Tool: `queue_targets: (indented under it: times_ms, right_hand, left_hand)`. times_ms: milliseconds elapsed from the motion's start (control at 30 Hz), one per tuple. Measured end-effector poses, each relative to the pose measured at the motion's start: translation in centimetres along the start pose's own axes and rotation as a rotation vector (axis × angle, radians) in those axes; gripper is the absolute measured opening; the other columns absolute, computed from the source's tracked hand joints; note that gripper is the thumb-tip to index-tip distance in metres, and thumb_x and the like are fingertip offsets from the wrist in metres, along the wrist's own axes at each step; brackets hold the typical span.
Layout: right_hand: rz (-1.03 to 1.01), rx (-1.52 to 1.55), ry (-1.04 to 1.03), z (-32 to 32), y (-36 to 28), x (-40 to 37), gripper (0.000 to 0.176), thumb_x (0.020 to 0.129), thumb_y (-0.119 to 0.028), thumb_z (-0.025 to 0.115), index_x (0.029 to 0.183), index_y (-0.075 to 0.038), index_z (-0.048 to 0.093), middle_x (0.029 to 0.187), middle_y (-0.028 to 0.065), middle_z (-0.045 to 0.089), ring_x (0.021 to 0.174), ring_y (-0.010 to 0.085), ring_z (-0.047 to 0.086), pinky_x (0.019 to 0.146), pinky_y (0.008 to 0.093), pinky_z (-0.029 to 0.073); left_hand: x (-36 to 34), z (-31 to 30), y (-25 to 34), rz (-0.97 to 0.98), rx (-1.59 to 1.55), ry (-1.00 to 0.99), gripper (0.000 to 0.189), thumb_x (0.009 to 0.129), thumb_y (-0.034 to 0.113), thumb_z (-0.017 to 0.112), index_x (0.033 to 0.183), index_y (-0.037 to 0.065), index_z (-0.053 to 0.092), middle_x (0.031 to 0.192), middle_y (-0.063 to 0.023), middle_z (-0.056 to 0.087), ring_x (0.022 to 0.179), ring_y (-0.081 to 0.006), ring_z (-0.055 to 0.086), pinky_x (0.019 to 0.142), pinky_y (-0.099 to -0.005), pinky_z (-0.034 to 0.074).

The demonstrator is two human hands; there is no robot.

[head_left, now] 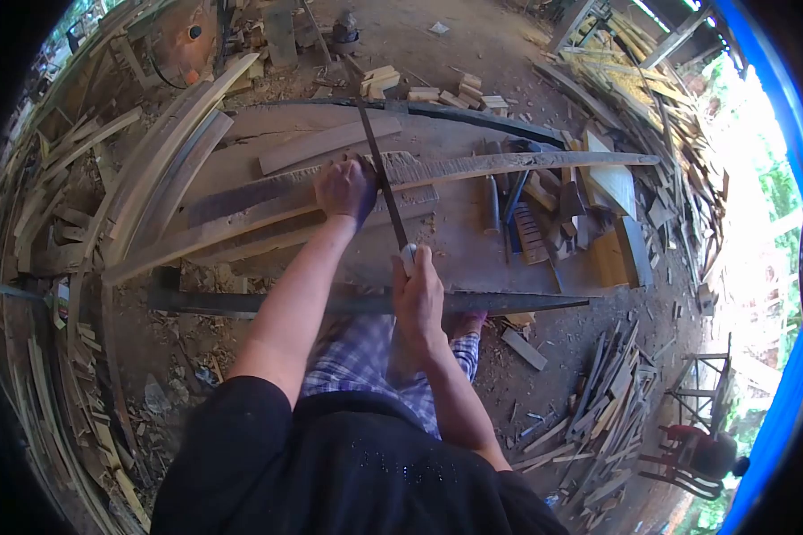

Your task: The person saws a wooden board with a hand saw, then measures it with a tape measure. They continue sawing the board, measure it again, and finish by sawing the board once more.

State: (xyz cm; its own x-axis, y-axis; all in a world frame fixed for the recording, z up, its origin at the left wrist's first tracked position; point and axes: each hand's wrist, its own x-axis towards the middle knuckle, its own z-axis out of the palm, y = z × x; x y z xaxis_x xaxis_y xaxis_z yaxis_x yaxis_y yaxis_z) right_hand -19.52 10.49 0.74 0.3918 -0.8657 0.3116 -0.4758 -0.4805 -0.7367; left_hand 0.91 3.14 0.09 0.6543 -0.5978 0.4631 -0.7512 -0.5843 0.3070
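Note:
My right hand (419, 299) is wrapped round the pale handle of a long thin blade (391, 201), which looks like a saw. The blade runs up and away across a long curved wooden piece (473, 166), touching or just over it. Left of the blade, my left hand (346, 189) is closed on the wood and presses on it. Beneath lie further rough boards (268, 198) on a wooden bench (348, 263). Where the blade meets the wood is partly hidden by my left hand.
Hand tools (517, 201) and wood blocks lie on the bench's right side. A loose board (330, 144) rests behind the wood. Scrap piles (598, 401) cover the ground right and left. A chair (687, 459) stands at lower right.

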Motion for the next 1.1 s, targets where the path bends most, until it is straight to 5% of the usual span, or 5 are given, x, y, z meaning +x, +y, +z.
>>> queue_targets:
  times_ms: [200, 433, 667, 900, 1100]
  right_hand:
    - [0.157, -0.107, -0.057, -7.4, 0.4, -10.9, 0.020, 0.091, -0.011, 0.063, 0.104, 0.000, 0.053, 0.082, 0.0220, 0.064, 0.075, 0.0411, 0.067, 0.060, 0.0448, 0.051]
    - [0.078, 0.031, -0.044, 0.8, -0.4, 1.9, 0.017, 0.091, -0.012, 0.061, 0.098, -0.001, 0.049, 0.088, 0.0284, 0.062, 0.079, 0.0505, 0.058, 0.060, 0.0507, 0.047]
    - [0.201, -0.122, -0.068, -7.3, -0.3, -10.9, 0.024, 0.090, -0.016, 0.064, 0.104, 0.000, 0.051, 0.083, 0.0269, 0.062, 0.076, 0.0457, 0.065, 0.060, 0.0483, 0.049]
    - [0.070, -0.026, -0.059, 0.8, -0.7, 2.4, 0.024, 0.092, -0.017, 0.061, 0.105, 0.000, 0.049, 0.089, 0.0293, 0.062, 0.082, 0.0487, 0.061, 0.063, 0.0506, 0.049]
    - [0.085, -0.010, -0.067, -5.7, -1.4, -6.7, 0.019, 0.091, -0.013, 0.063, 0.097, 0.000, 0.051, 0.078, 0.0227, 0.062, 0.071, 0.0395, 0.066, 0.059, 0.0435, 0.050]
  left_hand:
    - [0.4, 0.7, 0.1, -0.023, 0.014, 0.033, 0.024, 0.083, 0.026, 0.054, 0.072, 0.009, 0.068, 0.081, -0.0118, 0.069, 0.084, -0.0296, 0.065, 0.076, -0.0436, 0.048]
    - [0.4, 0.0, -0.2, 0.034, -0.054, 0.069, 0.026, 0.086, 0.027, 0.053, 0.072, 0.010, 0.067, 0.076, -0.0109, 0.066, 0.078, -0.0299, 0.064, 0.074, -0.0431, 0.047]
    - [0.7, 0.3, -0.2, -0.019, -0.026, 0.068, 0.023, 0.084, 0.026, 0.054, 0.071, 0.011, 0.068, 0.077, -0.0111, 0.067, 0.079, -0.0291, 0.065, 0.072, -0.0428, 0.047]
    - [0.4, -1.2, 0.2, 0.031, -0.082, 0.018, 0.023, 0.083, 0.023, 0.054, 0.071, 0.010, 0.068, 0.081, -0.0106, 0.068, 0.085, -0.0296, 0.064, 0.076, -0.0442, 0.048]
    - [0.6, 1.5, -0.4, -0.033, -0.028, 0.048, 0.021, 0.082, 0.023, 0.054, 0.071, 0.011, 0.068, 0.082, -0.0106, 0.068, 0.082, -0.0295, 0.064, 0.074, -0.0451, 0.048]
